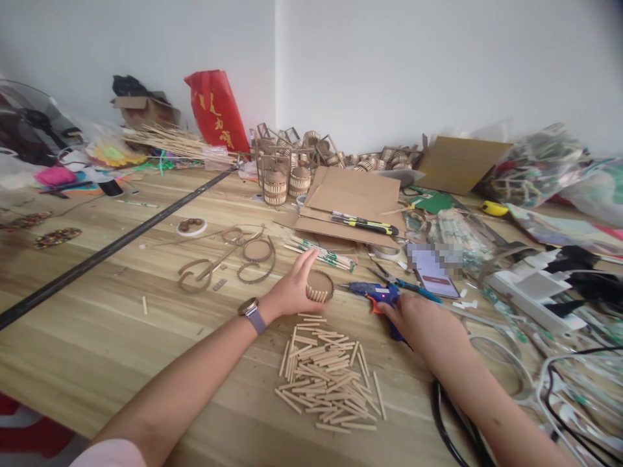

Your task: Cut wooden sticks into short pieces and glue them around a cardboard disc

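Observation:
My left hand [294, 285] grips a small round cardboard base [321, 283] by its near left side, thumb and fingers curved around it. Short wooden sticks [317, 296] stand upright in a row along the near part of its rim. In my right hand [423, 318] is a blue glue gun [367, 289] with an orange trigger and a small red light. Its nozzle points left and stops close to the rim of the base. A pile of short wooden sticks [331, 376] lies on the table just below both hands.
Pliers [413, 286] and a phone [433, 272] lie beyond the glue gun. Cardboard sheets [350, 198] bear a yellow-black utility knife [365, 224]. A long dark rod [117, 246] crosses the left side. Small stick baskets [275, 185] stand behind; a white power strip [535, 292] and cables are at right.

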`<state>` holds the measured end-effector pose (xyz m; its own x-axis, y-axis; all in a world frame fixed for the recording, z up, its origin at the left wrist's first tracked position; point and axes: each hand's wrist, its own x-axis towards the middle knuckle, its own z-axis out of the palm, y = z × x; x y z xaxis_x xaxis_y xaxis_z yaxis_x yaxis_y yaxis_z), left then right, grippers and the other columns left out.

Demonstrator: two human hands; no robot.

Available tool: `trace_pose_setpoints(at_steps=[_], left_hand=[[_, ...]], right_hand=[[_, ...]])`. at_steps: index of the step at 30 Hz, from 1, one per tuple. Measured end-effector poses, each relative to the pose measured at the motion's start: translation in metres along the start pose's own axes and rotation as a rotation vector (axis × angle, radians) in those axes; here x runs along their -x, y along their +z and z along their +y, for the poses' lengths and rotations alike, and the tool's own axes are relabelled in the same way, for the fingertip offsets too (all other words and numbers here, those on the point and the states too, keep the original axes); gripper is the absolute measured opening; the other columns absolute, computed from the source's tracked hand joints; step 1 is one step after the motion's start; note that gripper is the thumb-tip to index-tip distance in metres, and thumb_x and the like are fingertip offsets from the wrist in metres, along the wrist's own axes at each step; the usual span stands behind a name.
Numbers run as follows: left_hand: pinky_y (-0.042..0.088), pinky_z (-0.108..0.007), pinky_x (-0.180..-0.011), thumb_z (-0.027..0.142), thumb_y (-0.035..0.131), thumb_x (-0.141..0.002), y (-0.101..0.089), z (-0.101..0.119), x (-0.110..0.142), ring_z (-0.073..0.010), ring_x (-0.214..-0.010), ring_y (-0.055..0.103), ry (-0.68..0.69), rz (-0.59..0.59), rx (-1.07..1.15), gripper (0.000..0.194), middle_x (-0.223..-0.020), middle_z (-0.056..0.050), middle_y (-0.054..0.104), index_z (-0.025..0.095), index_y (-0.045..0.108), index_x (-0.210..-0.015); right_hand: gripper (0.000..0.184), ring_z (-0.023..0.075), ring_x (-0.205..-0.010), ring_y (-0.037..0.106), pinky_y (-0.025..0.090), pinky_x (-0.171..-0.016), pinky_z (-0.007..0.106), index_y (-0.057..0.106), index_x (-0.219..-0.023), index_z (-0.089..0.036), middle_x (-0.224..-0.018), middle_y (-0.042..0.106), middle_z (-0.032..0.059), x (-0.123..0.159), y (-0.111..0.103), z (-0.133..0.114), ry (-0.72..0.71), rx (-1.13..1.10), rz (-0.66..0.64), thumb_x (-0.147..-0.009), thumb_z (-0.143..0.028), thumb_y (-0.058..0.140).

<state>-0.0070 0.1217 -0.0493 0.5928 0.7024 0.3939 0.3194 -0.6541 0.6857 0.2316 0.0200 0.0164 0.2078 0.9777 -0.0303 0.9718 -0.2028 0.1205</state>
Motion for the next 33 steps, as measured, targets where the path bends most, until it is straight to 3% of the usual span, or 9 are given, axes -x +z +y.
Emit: trace_pose_setpoints(at_steps=[3, 7, 10, 13, 17, 19, 22, 26, 33], left_hand=[[0.033, -0.045, -0.113, 0.027, 0.085, -0.057, 0.003, 0.002, 0.000, -0.0319, -0.143, 0.019, 0.034, 0.016, -0.075, 0.123, -0.156, -0.015, 0.012, 0.025, 0.004, -0.150], [0.034, -0.043, -0.112, 0.023, 0.081, -0.062, 0.003, 0.007, 0.000, -0.0300, -0.143, 0.021, 0.024, 0.022, -0.110, 0.117, -0.155, -0.016, 0.014, 0.023, 0.005, -0.150], [0.032, -0.042, -0.114, 0.022, 0.081, -0.061, 0.001, 0.008, 0.000, -0.0296, -0.143, 0.020, 0.001, 0.016, -0.115, 0.116, -0.155, -0.015, 0.015, 0.023, 0.006, -0.150], [0.030, -0.043, -0.115, 0.022, 0.082, -0.060, 0.001, 0.008, -0.001, -0.0297, -0.144, 0.019, -0.014, 0.014, -0.108, 0.117, -0.156, -0.014, 0.015, 0.024, 0.006, -0.150], [0.029, -0.042, -0.115, 0.023, 0.082, -0.061, 0.000, 0.007, -0.001, -0.0294, -0.144, 0.017, -0.016, 0.005, -0.109, 0.117, -0.156, -0.014, 0.014, 0.023, 0.007, -0.150], [0.028, -0.043, -0.115, 0.023, 0.082, -0.061, 0.000, 0.006, -0.001, -0.0298, -0.144, 0.017, -0.012, 0.003, -0.115, 0.116, -0.155, -0.015, 0.015, 0.023, 0.008, -0.150], [0.028, -0.044, -0.115, 0.024, 0.082, -0.060, 0.000, 0.006, -0.001, -0.0307, -0.143, 0.019, -0.011, -0.005, -0.128, 0.115, -0.155, -0.016, 0.015, 0.022, 0.009, -0.150], [0.028, -0.045, -0.115, 0.025, 0.082, -0.061, 0.000, 0.005, -0.002, -0.0315, -0.143, 0.019, -0.015, -0.013, -0.131, 0.115, -0.155, -0.016, 0.016, 0.022, 0.009, -0.150], [0.027, -0.045, -0.116, 0.026, 0.082, -0.061, 0.000, 0.006, -0.002, -0.0316, -0.143, 0.019, -0.014, -0.013, -0.135, 0.114, -0.155, -0.016, 0.017, 0.022, 0.010, -0.150]], right_hand=[[0.040, 0.0321, -0.076, 0.069, 0.039, -0.055, 0.032, 0.062, -0.077, -0.017, -0.080, 0.072, 0.0169, 0.000, 0.014, 0.004, -0.027, -0.087, -0.076, -0.091, -0.049, 0.043], [0.029, 0.0270, -0.070, 0.066, 0.039, -0.056, 0.030, 0.061, -0.074, -0.018, -0.074, 0.071, 0.0118, -0.007, 0.026, 0.012, -0.025, -0.336, -0.007, -0.084, -0.045, 0.053], [0.030, 0.0212, -0.058, 0.059, 0.037, -0.052, 0.028, 0.057, -0.067, -0.022, -0.061, 0.064, 0.0033, -0.009, 0.027, 0.016, 0.005, -0.651, 0.071, -0.073, -0.051, 0.060], [0.034, 0.0170, -0.058, 0.054, 0.038, -0.053, 0.026, 0.054, -0.073, -0.022, -0.062, 0.059, -0.0009, -0.007, 0.024, 0.012, 0.062, -1.110, 0.144, -0.064, -0.052, 0.067], [0.039, 0.0124, -0.053, 0.047, 0.036, -0.053, 0.026, 0.054, -0.073, -0.020, -0.056, 0.051, -0.0038, 0.000, 0.022, 0.005, 0.033, -1.553, -0.085, -0.061, -0.049, 0.075], [0.041, 0.0108, -0.050, 0.042, 0.033, -0.051, 0.025, 0.057, -0.076, -0.018, -0.055, 0.049, -0.0048, 0.002, 0.022, 0.004, -0.035, -1.577, -0.231, -0.061, -0.051, 0.076], [0.042, 0.0106, -0.049, 0.041, 0.031, -0.049, 0.025, 0.057, -0.071, -0.018, -0.052, 0.047, -0.0052, 0.004, 0.024, 0.003, -0.089, -1.426, -0.357, -0.067, -0.057, 0.069], [0.039, 0.0118, -0.049, 0.042, 0.034, -0.048, 0.025, 0.059, -0.070, -0.020, -0.051, 0.046, -0.0057, 0.005, 0.026, 0.000, -0.171, -1.196, -0.276, -0.071, -0.058, 0.064], [0.034, 0.0185, -0.054, 0.056, 0.045, -0.050, 0.028, 0.068, -0.084, -0.023, -0.053, 0.057, -0.0014, 0.005, 0.028, -0.002, -0.295, -1.014, -0.124, -0.079, -0.054, 0.055]])
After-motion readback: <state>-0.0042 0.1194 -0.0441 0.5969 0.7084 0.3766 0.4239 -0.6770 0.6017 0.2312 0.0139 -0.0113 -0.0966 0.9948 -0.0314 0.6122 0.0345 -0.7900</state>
